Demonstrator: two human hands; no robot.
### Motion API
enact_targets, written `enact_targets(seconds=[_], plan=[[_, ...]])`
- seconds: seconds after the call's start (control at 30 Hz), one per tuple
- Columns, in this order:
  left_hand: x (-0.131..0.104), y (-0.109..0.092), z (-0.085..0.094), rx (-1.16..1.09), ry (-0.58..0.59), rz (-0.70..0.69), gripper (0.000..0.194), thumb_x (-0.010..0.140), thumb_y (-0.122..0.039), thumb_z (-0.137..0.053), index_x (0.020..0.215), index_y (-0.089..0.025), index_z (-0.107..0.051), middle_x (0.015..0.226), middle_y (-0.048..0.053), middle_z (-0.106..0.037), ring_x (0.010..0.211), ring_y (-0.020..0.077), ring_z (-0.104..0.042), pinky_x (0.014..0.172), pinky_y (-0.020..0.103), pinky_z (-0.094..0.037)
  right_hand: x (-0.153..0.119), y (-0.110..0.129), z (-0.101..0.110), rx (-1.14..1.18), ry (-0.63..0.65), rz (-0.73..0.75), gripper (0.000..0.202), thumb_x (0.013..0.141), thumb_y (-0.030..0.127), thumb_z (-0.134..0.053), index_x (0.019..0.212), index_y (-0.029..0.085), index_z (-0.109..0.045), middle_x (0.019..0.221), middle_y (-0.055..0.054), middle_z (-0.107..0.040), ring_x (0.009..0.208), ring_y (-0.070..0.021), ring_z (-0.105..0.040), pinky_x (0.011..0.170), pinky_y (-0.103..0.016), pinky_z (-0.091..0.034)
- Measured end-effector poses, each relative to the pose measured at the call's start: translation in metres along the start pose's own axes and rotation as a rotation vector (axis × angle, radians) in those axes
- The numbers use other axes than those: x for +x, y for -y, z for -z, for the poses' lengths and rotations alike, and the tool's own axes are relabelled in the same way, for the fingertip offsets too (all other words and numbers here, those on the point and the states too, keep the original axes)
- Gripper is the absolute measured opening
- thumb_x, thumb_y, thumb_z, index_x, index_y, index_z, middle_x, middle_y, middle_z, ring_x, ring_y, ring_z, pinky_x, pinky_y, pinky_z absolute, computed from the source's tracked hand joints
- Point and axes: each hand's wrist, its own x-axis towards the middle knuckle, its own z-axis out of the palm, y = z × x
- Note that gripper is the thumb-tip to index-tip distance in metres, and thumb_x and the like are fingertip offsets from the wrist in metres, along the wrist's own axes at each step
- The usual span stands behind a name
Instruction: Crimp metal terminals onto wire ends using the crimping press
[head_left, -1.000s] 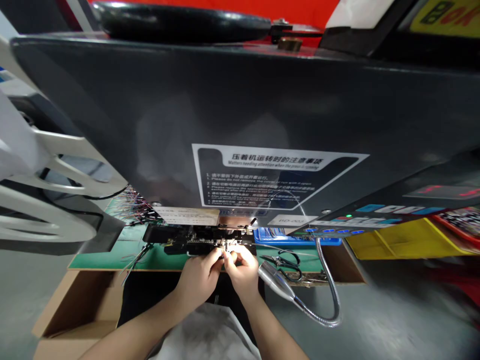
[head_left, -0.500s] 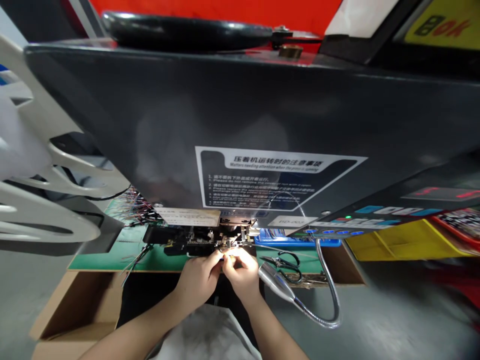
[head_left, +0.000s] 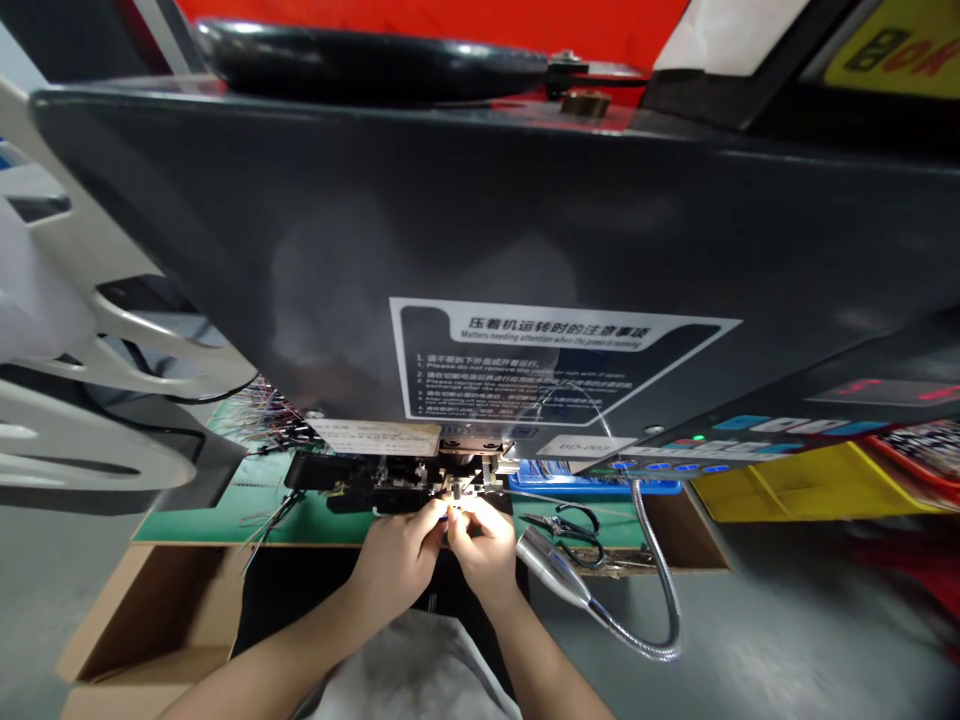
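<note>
My left hand (head_left: 396,552) and my right hand (head_left: 484,545) meet in front of the lit metal tooling (head_left: 459,482) under a dark grey press (head_left: 480,220). Thumb and forefinger are pinched together on both hands, tips almost touching. A tiny dark-blue bit shows between the fingertips; it is too small and too glared over to name. Just right of my right hand is the silver head of a gooseneck lamp (head_left: 553,568), its light falling on the fingertips. Black-handled scissors (head_left: 574,530) lie on the green bench top (head_left: 187,515) beyond the lamp head.
Bundles of thin coloured wires (head_left: 281,420) lie at the bench's left, near a pale machine frame (head_left: 82,430). Behind the scissors sits a blue tray (head_left: 660,487). A yellow bin (head_left: 802,490) stands at right, and a cardboard box (head_left: 150,610) below at left.
The view has shifted very slightly. Both hands stay pinched at the tooling, with my right fingertips moved only a touch.
</note>
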Motion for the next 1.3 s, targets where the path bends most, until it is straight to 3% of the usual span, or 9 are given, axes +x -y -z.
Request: enact_targets(seconds=[0.27,0.63,0.83,1.07,1.3], plan=[[-0.0018,0.0029,-0.0004,-0.005,0.036,0.021,0.018,0.093,-0.017,-0.048,0.103,-0.022,-0.063,0.085,0.004,-0.077,0.076,0.0232,-0.074,0.062,0.027,-0.051,-0.0033,-0.0058,-0.0063,0.038,-0.058,-0.001,0.006,0.086,0.021,-0.062,0.088,0.018,-0.067,0.049,0.008,-0.046,0.041,-0.0108,-0.044,0.045,-0.024,-0.044],[-0.0008,0.0015,0.0044,-0.007,0.083,0.026,0.021,0.094,-0.017,-0.046,0.102,-0.022,-0.064,0.082,0.004,-0.077,0.073,0.0227,-0.075,0.060,0.026,-0.050,-0.0006,-0.0011,-0.0021,0.006,-0.054,0.023,0.006,0.082,0.017,-0.063,0.082,0.019,-0.068,0.058,0.003,-0.056,0.047,-0.0116,-0.047,0.050,-0.026,-0.047],[0.0004,0.0011,0.0051,-0.011,0.077,0.033,0.027,0.090,-0.012,-0.046,0.109,-0.021,-0.063,0.088,0.005,-0.078,0.078,0.0233,-0.075,0.063,0.027,-0.051,-0.0012,-0.0018,-0.0025,0.011,-0.072,-0.038,0.003,0.085,0.019,-0.063,0.086,0.018,-0.065,0.050,0.009,-0.039,0.043,-0.0103,-0.038,0.044,-0.024,-0.041],[-0.0016,0.0016,0.0040,-0.025,0.068,0.021,0.025,0.091,-0.013,-0.046,0.106,-0.022,-0.063,0.088,0.004,-0.078,0.078,0.0226,-0.074,0.064,0.026,-0.051,-0.0007,-0.0015,-0.0001,-0.004,-0.040,-0.012,0.012,0.082,0.018,-0.065,0.090,0.017,-0.074,0.056,0.003,-0.054,0.049,-0.0132,-0.050,0.055,-0.028,-0.050],[-0.0024,0.0033,0.0015,-0.028,0.042,0.014,0.027,0.091,-0.014,-0.045,0.109,-0.022,-0.063,0.089,0.004,-0.078,0.078,0.0222,-0.074,0.065,0.027,-0.053,0.0024,-0.0028,-0.0017,0.005,-0.055,0.029,0.014,0.083,0.020,-0.064,0.090,0.018,-0.076,0.051,0.004,-0.052,0.044,-0.0119,-0.046,0.049,-0.027,-0.049]])
